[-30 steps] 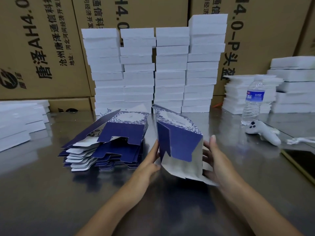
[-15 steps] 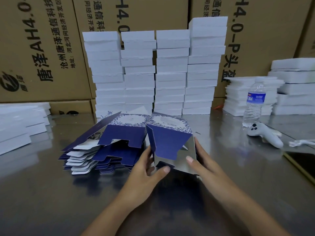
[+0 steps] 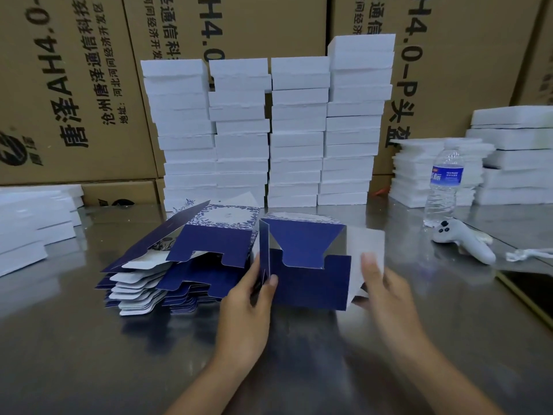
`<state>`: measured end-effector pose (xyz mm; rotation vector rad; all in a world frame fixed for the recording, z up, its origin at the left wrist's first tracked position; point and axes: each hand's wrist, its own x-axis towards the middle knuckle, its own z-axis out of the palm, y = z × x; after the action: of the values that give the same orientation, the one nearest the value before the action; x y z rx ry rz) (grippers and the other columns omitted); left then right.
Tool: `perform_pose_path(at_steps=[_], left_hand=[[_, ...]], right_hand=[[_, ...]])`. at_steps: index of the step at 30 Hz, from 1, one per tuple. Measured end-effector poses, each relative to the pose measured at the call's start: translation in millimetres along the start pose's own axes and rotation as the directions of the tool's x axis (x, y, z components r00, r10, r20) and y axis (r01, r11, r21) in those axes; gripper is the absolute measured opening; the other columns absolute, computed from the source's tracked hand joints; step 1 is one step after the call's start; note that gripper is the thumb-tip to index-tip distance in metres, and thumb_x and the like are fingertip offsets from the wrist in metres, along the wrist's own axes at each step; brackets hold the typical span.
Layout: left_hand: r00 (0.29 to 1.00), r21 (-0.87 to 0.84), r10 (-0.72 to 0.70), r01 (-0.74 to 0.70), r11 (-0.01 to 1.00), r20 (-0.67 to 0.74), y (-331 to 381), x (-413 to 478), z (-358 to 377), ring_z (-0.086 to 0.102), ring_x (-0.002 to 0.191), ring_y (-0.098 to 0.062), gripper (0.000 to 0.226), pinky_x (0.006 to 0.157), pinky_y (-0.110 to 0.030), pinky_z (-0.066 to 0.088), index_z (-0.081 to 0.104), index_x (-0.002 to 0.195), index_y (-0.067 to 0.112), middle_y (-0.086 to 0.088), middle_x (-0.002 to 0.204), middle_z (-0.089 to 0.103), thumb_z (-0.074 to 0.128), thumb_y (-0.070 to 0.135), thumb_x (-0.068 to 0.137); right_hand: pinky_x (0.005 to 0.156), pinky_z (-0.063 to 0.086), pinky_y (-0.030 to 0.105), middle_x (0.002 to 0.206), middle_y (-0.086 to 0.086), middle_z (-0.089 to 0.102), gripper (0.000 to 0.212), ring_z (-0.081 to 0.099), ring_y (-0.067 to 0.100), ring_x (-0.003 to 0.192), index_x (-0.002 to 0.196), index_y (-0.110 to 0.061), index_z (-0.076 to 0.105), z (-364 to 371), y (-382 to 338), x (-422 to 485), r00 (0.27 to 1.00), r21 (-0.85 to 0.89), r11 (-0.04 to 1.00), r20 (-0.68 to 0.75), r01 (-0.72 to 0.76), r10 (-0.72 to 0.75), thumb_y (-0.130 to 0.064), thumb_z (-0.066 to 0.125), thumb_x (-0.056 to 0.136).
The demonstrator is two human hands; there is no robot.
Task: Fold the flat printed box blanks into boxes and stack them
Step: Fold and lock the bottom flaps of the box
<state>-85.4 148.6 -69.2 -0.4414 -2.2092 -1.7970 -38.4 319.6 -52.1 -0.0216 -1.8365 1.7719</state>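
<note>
Box work at a steel table (image 3: pixel 89 354), seen from the head camera. A half-folded box (image 3: pixel 308 283) stands at table centre, dark blue outside, silvery inside, its open end tipped toward the person. Two blue bottom flaps lie across that opening, one notched into the other. A silver side flap sticks out at the box's 3 o'clock.

The left hand (image 3: pixel 248 298) grips the box at its 9 o'clock edge, thumb on the blue front face, fingers tucked round the side wall. The right hand (image 3: pixel 386 292) is at the box's 3 o'clock, against the silver flap. It is motion-blurred, so whether it pinches the flap or only touches it cannot be told.

A pile of flat blanks (image 3: pixel 167 274) sits just beside the box at 9 o'clock, fanned out untidily, its top blank half raised with a floral panel showing. At 12 o'clock, four tall white stacks (image 3: pixel 269 130) stand along the table's back edge, with brown printed cartons (image 3: pixel 74 85) behind them. Lower white stacks sit at 10 o'clock and at 2 o'clock. A water bottle (image 3: pixel 443 181) stands upright at 2 o'clock, with a white controller (image 3: pixel 463 241) lying near it.
</note>
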Motion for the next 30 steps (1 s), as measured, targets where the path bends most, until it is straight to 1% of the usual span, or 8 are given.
perform_pose_path(at_steps=[2, 4, 7, 10, 13, 17, 22, 30], left_hand=[[0.999, -0.032, -0.016, 0.015, 0.999, -0.038, 0.2, 0.1, 2.6, 0.064, 0.102, -0.001, 0.043, 0.094, -0.037, 0.052, 0.050, 0.138, 0.022, 0.014, 0.112, 0.069, 0.051, 0.025, 0.095], [0.997, 0.001, -0.012, 0.012, 1.000, -0.072, -1.4, 0.7, 5.1, 0.066, 0.093, -0.001, 0.039, 0.088, -0.038, 0.055, 0.054, 0.135, 0.023, 0.017, 0.099, 0.072, 0.050, 0.026, 0.096], [0.993, 0.083, 0.027, -0.017, 0.996, -0.117, -5.1, 1.3, 8.3, 0.065, 0.074, 0.001, 0.031, 0.070, -0.022, 0.054, 0.065, 0.120, 0.013, 0.017, 0.076, 0.071, 0.049, 0.027, 0.097], [0.990, 0.117, 0.041, -0.025, 0.993, -0.138, -3.3, 1.1, 10.4, 0.064, 0.071, 0.004, 0.025, 0.061, -0.014, 0.049, 0.068, 0.111, 0.011, 0.018, 0.072, 0.069, 0.051, 0.021, 0.096], [0.990, 0.150, 0.031, -0.010, 0.989, -0.139, 1.4, 2.1, 12.6, 0.062, 0.081, 0.011, 0.024, 0.067, -0.007, 0.047, 0.064, 0.117, 0.022, 0.015, 0.089, 0.070, 0.054, 0.019, 0.095], [0.987, 0.133, -0.012, 0.033, 0.991, -0.158, 7.2, 5.4, 13.9, 0.061, 0.086, 0.001, 0.020, 0.078, -0.023, 0.051, 0.060, 0.114, 0.021, 0.015, 0.090, 0.065, 0.054, 0.020, 0.095], [0.983, 0.169, 0.028, 0.003, 0.986, -0.179, 8.0, 6.3, 18.9, 0.051, 0.062, -0.001, 0.015, 0.052, -0.007, 0.036, 0.062, 0.100, 0.009, 0.008, 0.071, 0.058, 0.054, 0.020, 0.095], [0.988, 0.108, -0.089, 0.102, 0.989, -0.124, 1.6, -1.2, 21.5, 0.052, 0.063, -0.003, 0.023, 0.051, -0.011, 0.036, 0.052, 0.113, 0.014, 0.004, 0.076, 0.056, 0.053, 0.028, 0.095]], right_hand=[[0.070, 0.049, 0.009, 0.096, -0.020, 0.071, 0.020, 0.060, -0.013, 0.089, 0.096, -0.039, 0.069, -0.3, 4.8, -1.3, 0.997, -0.116, 0.993, 0.074, 0.037, -0.029, -0.021, 0.063, 0.088], [0.078, 0.048, 0.013, 0.107, -0.030, 0.060, 0.044, 0.053, -0.017, 0.100, 0.108, -0.044, 0.053, 1.5, 9.9, -3.1, 0.997, -0.210, 0.977, 0.066, 0.041, -0.028, -0.014, 0.071, 0.081], [0.064, 0.049, 0.015, 0.100, -0.019, 0.054, 0.046, 0.057, -0.003, 0.086, 0.111, -0.036, 0.044, 4.7, 16.0, -2.5, 0.997, -0.292, 0.955, -0.061, -0.052, 0.036, -0.022, 0.074, 0.079], [0.064, 0.049, 0.033, 0.075, 0.000, 0.063, 0.036, 0.059, 0.015, 0.064, 0.099, -0.017, 0.047, 2.0, 21.4, 0.3, 0.966, -0.353, 0.900, -0.062, -0.255, 0.249, -0.042, 0.067, 0.082], [0.056, 0.046, 0.030, 0.055, 0.004, 0.068, 0.028, 0.057, 0.014, 0.043, 0.088, -0.014, 0.045, -0.2, 22.4, 2.4, 0.927, -0.166, 0.912, -0.033, -0.375, 0.375, -0.034, 0.064, 0.087], [0.055, 0.049, 0.026, 0.064, 0.000, 0.072, 0.018, 0.069, 0.015, 0.056, 0.090, -0.009, 0.051, 2.3, 17.8, 2.2, 0.896, -0.008, 0.896, -0.012, -0.444, 0.444, -0.026, 0.056, 0.093], [0.047, 0.051, 0.023, 0.069, 0.008, 0.073, 0.033, 0.068, 0.018, 0.054, 0.091, -0.002, 0.058, 2.3, 10.5, -0.1, 0.838, 0.038, 0.837, 0.045, -0.545, 0.544, -0.034, 0.049, 0.097], [0.041, 0.047, 0.018, 0.057, 0.009, 0.068, 0.032, 0.060, 0.010, 0.042, 0.083, 0.003, 0.058, 3.8, 10.7, -1.4, 0.837, 0.099, 0.832, 0.009, -0.546, 0.548, -0.026, 0.052, 0.097]])
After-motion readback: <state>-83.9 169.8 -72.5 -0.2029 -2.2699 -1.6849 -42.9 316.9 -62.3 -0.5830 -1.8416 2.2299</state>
